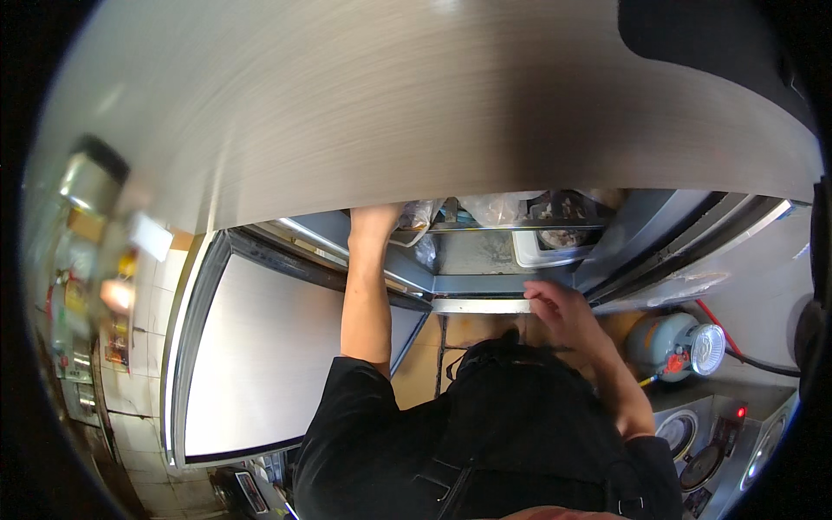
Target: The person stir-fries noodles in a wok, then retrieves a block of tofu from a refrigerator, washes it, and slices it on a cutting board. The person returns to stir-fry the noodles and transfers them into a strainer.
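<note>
From up here I see a broad brushed-steel counter top [416, 95] filling the upper picture, its grain running in fine streaks, its front edge curving down to the right. Under it sits a steel under-counter fridge [511, 251], its compartment a grey metal box with a flat sill. Its door [277, 355] is swung open to my left, a large smooth satin panel framed by a dark gasket.

Inside, on a wire shelf, I make out crumpled clear plastic bags [498, 206] and a shallow pale tray [542, 247] with rounded corners.

My left hand [374, 221] reaches up into the compartment at the shelf's left end, beside a clear bag [418, 217]; the counter edge hides the fingers, so I cannot tell whether it grips anything. My right hand [562, 308] hangs just in front of the sill, fingers loosely curled, holding nothing.

Lower right, on the floor, lies a blue-grey gas cylinder [672, 342] with a red valve and a round gauge.
</note>
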`<state>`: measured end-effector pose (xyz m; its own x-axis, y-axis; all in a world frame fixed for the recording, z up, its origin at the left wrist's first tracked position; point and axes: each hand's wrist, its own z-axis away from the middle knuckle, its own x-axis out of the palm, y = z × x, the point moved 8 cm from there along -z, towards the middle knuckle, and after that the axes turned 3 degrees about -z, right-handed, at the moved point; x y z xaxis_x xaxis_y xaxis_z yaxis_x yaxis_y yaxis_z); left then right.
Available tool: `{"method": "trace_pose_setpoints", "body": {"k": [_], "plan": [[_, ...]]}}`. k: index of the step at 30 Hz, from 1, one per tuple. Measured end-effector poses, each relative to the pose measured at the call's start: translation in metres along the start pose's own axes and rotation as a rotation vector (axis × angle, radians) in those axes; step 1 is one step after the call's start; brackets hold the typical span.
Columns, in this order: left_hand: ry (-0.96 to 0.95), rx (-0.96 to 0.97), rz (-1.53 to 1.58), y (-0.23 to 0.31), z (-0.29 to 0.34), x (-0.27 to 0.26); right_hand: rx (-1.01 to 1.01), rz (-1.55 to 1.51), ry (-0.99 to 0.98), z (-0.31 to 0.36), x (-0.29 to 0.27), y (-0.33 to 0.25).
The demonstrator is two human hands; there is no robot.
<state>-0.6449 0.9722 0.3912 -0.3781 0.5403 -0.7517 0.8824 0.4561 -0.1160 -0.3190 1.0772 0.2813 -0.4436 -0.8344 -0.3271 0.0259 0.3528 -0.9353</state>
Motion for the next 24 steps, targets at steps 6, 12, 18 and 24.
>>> {"method": "trace_pose_setpoints", "body": {"k": [6, 12, 18, 24], "plan": [[0.208, -0.295, 0.101, 0.028, 0.015, -0.07, -0.443, 0.236, 0.191, -0.069, -0.01, -0.096], [0.151, -0.225, 0.129, 0.02, 0.023, -0.049, -0.581, 0.543, 0.109, -0.209, 0.049, -0.125], [0.154, -0.193, -0.064, 0.005, 0.021, -0.01, -0.787, 0.447, 0.194, -0.265, 0.058, -0.124], [0.257, -0.467, 0.44, -0.002, 0.017, -0.029, -0.467, 0.217, 0.145, -0.251, 0.047, -0.087]]}}
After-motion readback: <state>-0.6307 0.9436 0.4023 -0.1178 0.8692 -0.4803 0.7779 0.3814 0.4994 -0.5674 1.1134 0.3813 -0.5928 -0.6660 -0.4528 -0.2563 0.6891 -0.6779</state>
